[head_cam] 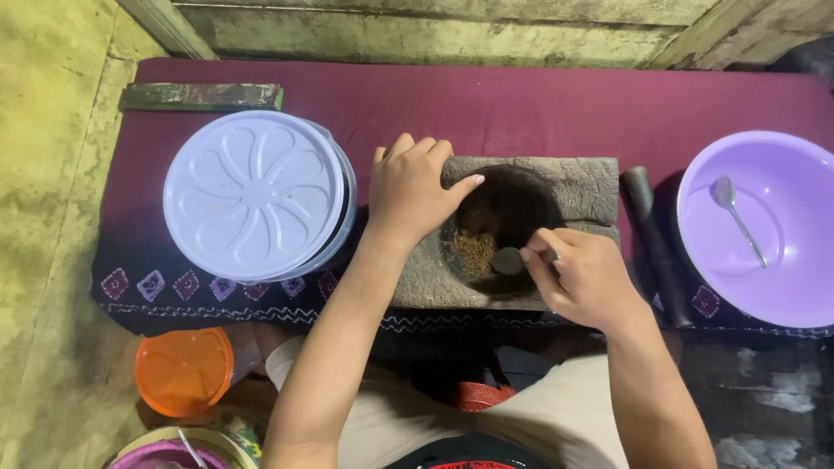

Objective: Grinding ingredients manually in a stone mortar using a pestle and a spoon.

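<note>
Hands worked at a grey stone mortar (pixel 521 230) set on a maroon cloth (pixel 521 104). Left hand (pixel 413 191) lay spread over the mortar's left rim, fingers loosely curled, gripping nothing. Right hand (pixel 586 278) was closed around a small dark spoon (pixel 507 260) dipped into brown ground spice (pixel 473 252) in the hollow. A dark pestle (pixel 653 239) lay just right of the mortar, beside a purple bowl (pixel 782 287) holding a metal spoon (pixel 738 217). A lidded white container (pixel 256 195) stood on the left, an orange lid (pixel 184 370) nearer the person

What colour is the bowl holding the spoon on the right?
Light purple bowl, metal spoon inside; the head view shows it best.
</note>
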